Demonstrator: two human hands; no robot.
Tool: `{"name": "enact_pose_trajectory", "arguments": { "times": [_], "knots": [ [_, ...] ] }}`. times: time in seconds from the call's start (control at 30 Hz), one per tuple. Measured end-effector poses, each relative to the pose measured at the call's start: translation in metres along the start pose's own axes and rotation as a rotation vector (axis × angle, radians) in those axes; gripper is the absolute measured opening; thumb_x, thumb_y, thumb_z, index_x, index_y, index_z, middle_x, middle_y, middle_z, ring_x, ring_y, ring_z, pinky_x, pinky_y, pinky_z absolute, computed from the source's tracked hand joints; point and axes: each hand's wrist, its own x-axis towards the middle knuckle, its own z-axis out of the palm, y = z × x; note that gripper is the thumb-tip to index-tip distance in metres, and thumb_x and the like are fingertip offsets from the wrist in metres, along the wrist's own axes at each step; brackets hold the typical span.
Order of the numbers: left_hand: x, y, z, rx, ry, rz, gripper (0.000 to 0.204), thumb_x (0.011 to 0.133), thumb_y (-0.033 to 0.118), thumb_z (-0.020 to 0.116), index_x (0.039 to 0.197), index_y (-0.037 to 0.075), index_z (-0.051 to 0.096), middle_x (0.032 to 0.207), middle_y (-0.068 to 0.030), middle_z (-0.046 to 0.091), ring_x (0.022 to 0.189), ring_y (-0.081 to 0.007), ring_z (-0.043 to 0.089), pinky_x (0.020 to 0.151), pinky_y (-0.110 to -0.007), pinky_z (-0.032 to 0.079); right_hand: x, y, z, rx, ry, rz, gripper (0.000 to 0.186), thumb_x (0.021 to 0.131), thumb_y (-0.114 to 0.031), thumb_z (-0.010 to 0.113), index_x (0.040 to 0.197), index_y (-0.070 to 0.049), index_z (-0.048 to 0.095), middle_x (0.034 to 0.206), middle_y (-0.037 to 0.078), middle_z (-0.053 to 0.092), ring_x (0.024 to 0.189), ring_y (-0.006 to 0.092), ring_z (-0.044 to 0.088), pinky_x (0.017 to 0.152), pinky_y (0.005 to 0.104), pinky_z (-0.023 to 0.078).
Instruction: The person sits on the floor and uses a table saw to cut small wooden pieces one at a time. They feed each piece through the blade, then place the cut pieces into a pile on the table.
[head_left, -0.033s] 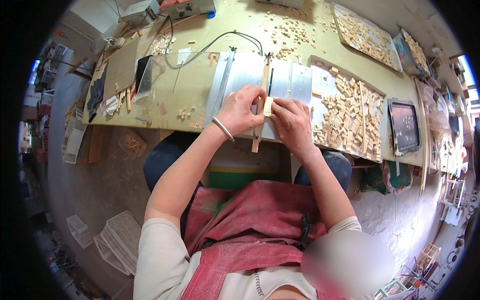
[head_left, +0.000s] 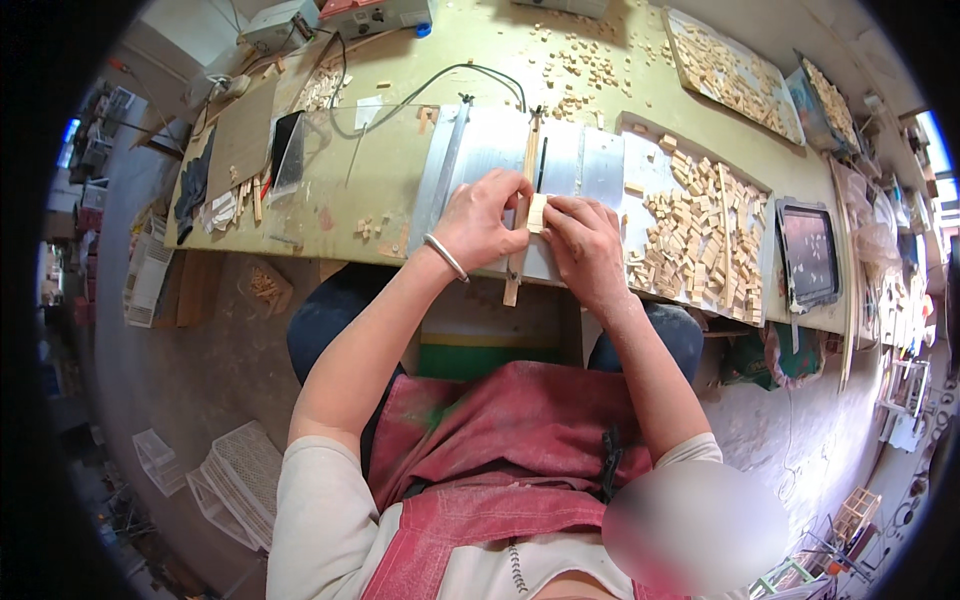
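A small pale wooden block [head_left: 536, 213] is held at a long wooden strip [head_left: 512, 288] lying front to back on a metal plate [head_left: 590, 160] with a narrow dark slot. My left hand [head_left: 480, 220] has its fingers closed at the strip, left of the block. My right hand [head_left: 585, 245] has thumb and fingers bent onto the block from the right. The fingertips of both hands are close together, partly hiding what they grip.
A tray of wooden pieces [head_left: 628, 130] is at my right, beside a dark-framed screen or tray [head_left: 806, 245]. Scattered blocks [head_left: 590, 65], another loaded board [head_left: 680, 50], a black cable [head_left: 420, 85] and a clear sheet [head_left: 350, 200] lie on the bench [head_left: 240, 220].
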Motion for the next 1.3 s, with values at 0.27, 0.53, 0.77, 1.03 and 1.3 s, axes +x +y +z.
{"name": "enact_pose_trajectory", "arguments": {
  "times": [0.27, 0.53, 0.77, 1.03, 1.3],
  "knots": [
    [0.011, -0.007, 0.001, -0.008, 0.007, 0.001, 0.04, 0.079, 0.014, 0.082, 0.116, 0.005, 0.07, 0.098, -0.0085, 0.064, 0.077, -0.0201, 0.061, 0.073, -0.034, 0.057, 0.008, 0.007, 0.002, 0.006, -0.011, 0.023, 0.027, 0.09, -0.005, 0.079, 0.117, -0.004, 0.078, 0.124, 0.01, 0.075, 0.117, 0.0319, 0.069, 0.106, 0.0455, 0.049],
    [0.023, -0.009, -0.003, -0.005, -0.012, -0.013, 0.041, 0.08, 0.015, 0.082, 0.117, 0.005, 0.069, 0.101, -0.0081, 0.065, 0.082, -0.0205, 0.062, 0.077, -0.034, 0.057, 0.017, 0.015, 0.004, 0.007, -0.02, 0.045, 0.025, 0.091, -0.004, 0.078, 0.116, -0.003, 0.078, 0.125, 0.012, 0.075, 0.119, 0.033, 0.069, 0.107, 0.0463, 0.049],
    [0.037, -0.011, -0.004, 0.006, -0.013, -0.051, 0.039, 0.076, 0.024, 0.083, 0.108, 0.008, 0.069, 0.101, -0.0136, 0.07, 0.091, -0.0323, 0.072, 0.083, -0.045, 0.059, 0.026, 0.019, 0.004, 0.002, -0.026, 0.071, 0.023, 0.094, -0.004, 0.077, 0.117, -0.001, 0.077, 0.127, 0.013, 0.075, 0.121, 0.0327, 0.067, 0.109, 0.046, 0.048],
    [0.047, -0.011, -0.007, 0.058, -0.035, -0.06, 0.041, 0.075, 0.025, 0.083, 0.11, 0.009, 0.069, 0.101, -0.0139, 0.07, 0.092, -0.0331, 0.072, 0.085, -0.046, 0.059, 0.036, 0.02, -0.001, 0.015, -0.047, 0.087, 0.023, 0.093, -0.004, 0.077, 0.116, -0.001, 0.077, 0.128, 0.013, 0.075, 0.122, 0.0319, 0.067, 0.109, 0.0454, 0.048],
    [0.028, -0.003, -0.01, 0.186, -0.114, -0.008, 0.041, 0.077, 0.027, 0.08, 0.113, 0.011, 0.067, 0.105, -0.0149, 0.067, 0.1, -0.0378, 0.069, 0.09, -0.05, 0.056, 0.027, 0.022, -0.001, -0.002, -0.049, 0.004, 0.025, 0.088, -0.004, 0.08, 0.112, -0.003, 0.079, 0.121, 0.011, 0.076, 0.119, 0.0309, 0.069, 0.107, 0.045, 0.049]
  ]
}}
